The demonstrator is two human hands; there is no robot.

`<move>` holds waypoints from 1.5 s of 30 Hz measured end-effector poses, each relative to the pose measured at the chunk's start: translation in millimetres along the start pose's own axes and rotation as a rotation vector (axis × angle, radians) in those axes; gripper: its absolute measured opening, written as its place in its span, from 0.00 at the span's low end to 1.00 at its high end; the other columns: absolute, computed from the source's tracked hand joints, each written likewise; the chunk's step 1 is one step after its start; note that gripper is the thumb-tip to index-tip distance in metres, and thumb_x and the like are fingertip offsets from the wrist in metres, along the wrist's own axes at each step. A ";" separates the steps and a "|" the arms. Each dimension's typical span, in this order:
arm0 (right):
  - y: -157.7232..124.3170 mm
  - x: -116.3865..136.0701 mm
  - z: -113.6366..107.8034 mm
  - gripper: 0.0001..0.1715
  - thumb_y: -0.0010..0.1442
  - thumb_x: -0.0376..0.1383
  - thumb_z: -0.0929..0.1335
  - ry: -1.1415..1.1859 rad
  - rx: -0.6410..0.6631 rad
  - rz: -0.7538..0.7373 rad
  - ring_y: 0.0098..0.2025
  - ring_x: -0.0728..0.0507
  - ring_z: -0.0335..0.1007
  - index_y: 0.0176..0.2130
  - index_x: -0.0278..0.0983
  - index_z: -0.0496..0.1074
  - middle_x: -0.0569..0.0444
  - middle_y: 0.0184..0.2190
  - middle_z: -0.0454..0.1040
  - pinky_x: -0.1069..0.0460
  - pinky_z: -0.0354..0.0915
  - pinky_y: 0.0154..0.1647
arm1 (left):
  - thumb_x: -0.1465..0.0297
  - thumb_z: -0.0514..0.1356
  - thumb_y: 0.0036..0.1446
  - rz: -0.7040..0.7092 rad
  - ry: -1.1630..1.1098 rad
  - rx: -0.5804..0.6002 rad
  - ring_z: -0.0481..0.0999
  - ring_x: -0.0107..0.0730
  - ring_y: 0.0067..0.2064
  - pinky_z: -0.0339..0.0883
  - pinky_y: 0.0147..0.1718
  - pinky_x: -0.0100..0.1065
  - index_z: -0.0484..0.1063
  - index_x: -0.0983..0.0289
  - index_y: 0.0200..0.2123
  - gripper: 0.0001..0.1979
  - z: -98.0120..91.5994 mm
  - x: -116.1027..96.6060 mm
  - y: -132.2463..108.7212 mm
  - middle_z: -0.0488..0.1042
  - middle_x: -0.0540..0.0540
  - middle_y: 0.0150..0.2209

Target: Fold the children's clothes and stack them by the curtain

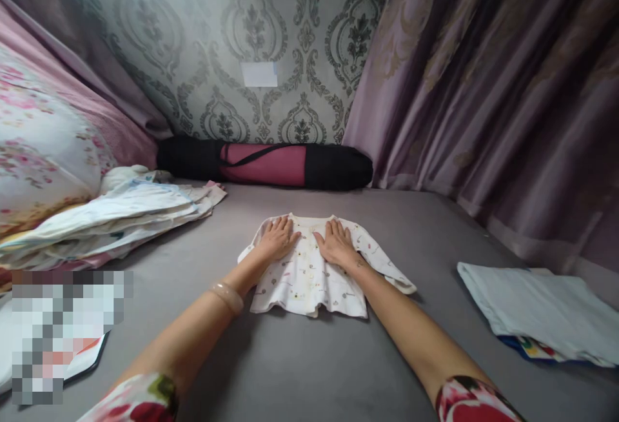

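A small white child's shirt with tiny printed dots [309, 280] lies spread flat on the grey bed surface [300, 370], its sleeves out to both sides. My left hand [278, 238] rests flat on the shirt's upper left part, fingers stretched out. My right hand [336, 243] lies flat beside it on the upper right part, fingers spread. Neither hand holds anything. A pale bangle [226, 296] sits on my left wrist.
A pile of light clothes [111, 219] lies at the left beside floral bedding [43, 144]. A folded pale blue garment [541, 312] lies at the right. A rolled pink mat in a black bag [265, 164] runs along the patterned wall. Purple curtains [493, 99] hang on the right.
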State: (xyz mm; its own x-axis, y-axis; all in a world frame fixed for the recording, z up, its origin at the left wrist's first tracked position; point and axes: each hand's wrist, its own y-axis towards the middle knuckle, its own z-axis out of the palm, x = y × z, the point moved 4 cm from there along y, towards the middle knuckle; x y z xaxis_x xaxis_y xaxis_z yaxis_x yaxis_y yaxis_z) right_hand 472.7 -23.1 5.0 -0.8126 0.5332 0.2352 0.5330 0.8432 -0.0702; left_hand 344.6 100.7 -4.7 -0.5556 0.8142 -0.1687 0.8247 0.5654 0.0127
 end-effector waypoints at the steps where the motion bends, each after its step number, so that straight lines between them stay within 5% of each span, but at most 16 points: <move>1: 2.6 -0.6 0.0 0.43 0.68 0.51 0.50 0.003 -0.004 0.014 0.70 0.32 0.32 0.68 0.21 0.46 0.35 0.70 0.40 0.38 0.32 0.67 | 0.55 0.40 0.66 0.003 0.007 0.011 0.47 0.51 0.69 0.41 0.63 0.52 0.51 0.69 0.66 0.32 -1.2 3.6 1.2 0.49 0.66 0.69; 7: 7.7 -3.3 4.8 0.43 0.67 0.54 0.51 0.004 -0.078 0.080 0.70 0.30 0.33 0.68 0.28 0.48 0.35 0.69 0.42 0.37 0.31 0.65 | 0.50 0.38 0.65 0.066 -0.020 0.081 0.43 0.49 0.70 0.36 0.63 0.57 0.49 0.60 0.68 0.33 -5.0 25.1 5.2 0.46 0.59 0.70; 14: 8.2 -1.8 8.1 0.43 0.66 0.54 0.53 0.050 -0.092 0.093 0.70 0.31 0.30 0.68 0.29 0.49 0.36 0.70 0.41 0.37 0.29 0.66 | 0.49 0.37 0.64 0.092 0.006 0.202 0.38 0.48 0.70 0.35 0.64 0.55 0.42 0.61 0.69 0.36 -5.3 31.4 8.4 0.39 0.58 0.71; 17: 9.9 -5.6 -5.2 0.40 0.67 0.51 0.54 0.197 -0.030 0.078 0.71 0.35 0.33 0.68 0.30 0.50 0.38 0.70 0.42 0.39 0.32 0.67 | 0.49 0.39 0.64 0.060 0.056 0.252 0.37 0.51 0.70 0.35 0.63 0.59 0.42 0.61 0.69 0.37 -9.1 27.1 10.6 0.39 0.61 0.71; 19: 7.4 -18.3 -24.3 0.35 0.68 0.47 0.54 0.342 -0.078 0.071 0.69 0.40 0.43 0.66 0.31 0.54 0.41 0.68 0.51 0.45 0.42 0.66 | 0.50 0.42 0.64 0.029 0.116 0.221 0.37 0.54 0.70 0.36 0.62 0.61 0.45 0.65 0.69 0.36 -14.9 21.2 9.9 0.40 0.66 0.70; 21: -1.6 -42.9 -47.0 0.29 0.68 0.43 0.55 0.422 -0.186 0.097 0.64 0.44 0.56 0.61 0.33 0.63 0.45 0.62 0.63 0.51 0.52 0.62 | 0.55 0.47 0.64 0.007 0.172 0.129 0.40 0.56 0.70 0.37 0.62 0.61 0.50 0.68 0.67 0.34 -23.7 9.9 5.8 0.44 0.70 0.69; 24: -26.3 -92.2 -66.9 0.23 0.66 0.42 0.58 0.429 -0.170 0.191 0.47 0.41 0.72 0.46 0.31 0.74 0.44 0.44 0.77 0.51 0.65 0.48 | 0.65 0.52 0.62 0.031 0.168 -0.003 0.53 0.55 0.66 0.47 0.61 0.55 0.61 0.68 0.61 0.26 -36.8 -20.7 -5.4 0.56 0.70 0.65; 27: -57.8 -137.9 -71.8 0.17 0.62 0.42 0.64 0.437 -0.120 0.274 0.33 0.44 0.74 0.36 0.32 0.75 0.47 0.31 0.78 0.52 0.68 0.34 | 0.67 0.52 0.62 0.079 0.014 -0.020 0.68 0.49 0.56 0.58 0.55 0.46 0.70 0.65 0.53 0.18 -42.3 -62.9 -14.9 0.71 0.65 0.54; 30: -83.2 -163.5 -67.1 0.16 0.52 0.43 0.73 0.514 -0.031 0.306 0.29 0.48 0.71 0.35 0.34 0.73 0.51 0.29 0.76 0.56 0.67 0.27 | 0.67 0.54 0.61 0.101 -0.186 0.013 0.73 0.44 0.50 0.64 0.49 0.38 0.73 0.63 0.47 0.14 -37.5 -106.9 -18.0 0.76 0.60 0.47; 35: -97.2 -164.6 -59.0 0.31 0.36 0.40 0.79 0.498 0.194 0.322 0.29 0.48 0.72 0.39 0.35 0.70 0.54 0.30 0.75 0.55 0.67 0.27 | 0.65 0.56 0.60 0.051 -0.244 0.016 0.73 0.44 0.49 0.66 0.45 0.37 0.70 0.65 0.49 0.16 -15.2 -160.1 -21.8 0.75 0.62 0.47; 38: -94.8 -159.0 -60.6 0.22 0.39 0.34 0.78 0.390 0.265 0.352 0.28 0.47 0.72 0.36 0.35 0.71 0.55 0.26 0.74 0.55 0.66 0.27 | 0.64 0.58 0.58 -0.022 -0.231 -0.047 0.69 0.49 0.53 0.64 0.48 0.41 0.65 0.68 0.53 0.22 -4.2 -173.3 -27.7 0.71 0.67 0.50; 42: -89.7 -152.5 -74.0 0.06 0.49 0.33 0.72 0.314 0.143 0.340 0.29 0.45 0.72 0.31 0.35 0.73 0.52 0.25 0.75 0.54 0.65 0.29 | 0.71 0.57 0.56 0.150 -0.298 -0.172 0.61 0.49 0.59 0.58 0.55 0.46 0.57 0.66 0.60 0.29 1.0 -186.5 -32.5 0.61 0.67 0.60; 45: -89.8 -135.6 -87.8 0.04 0.53 0.32 0.69 0.339 -0.027 0.150 0.35 0.45 0.73 0.33 0.36 0.74 0.51 0.31 0.77 0.55 0.64 0.34 | 0.74 0.56 0.55 0.314 -0.387 -0.234 0.56 0.46 0.62 0.55 0.57 0.45 0.55 0.62 0.63 0.32 1.7 -194.9 -32.2 0.60 0.61 0.62</move>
State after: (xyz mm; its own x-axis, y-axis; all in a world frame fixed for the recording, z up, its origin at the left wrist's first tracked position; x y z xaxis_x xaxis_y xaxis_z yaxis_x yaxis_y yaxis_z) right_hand 555.7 -177.1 64.5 -0.6033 0.5940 0.5322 0.6499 0.7529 -0.1038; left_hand 426.5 -76.4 26.0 -0.1707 0.8655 -0.4709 0.8747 0.3531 0.3319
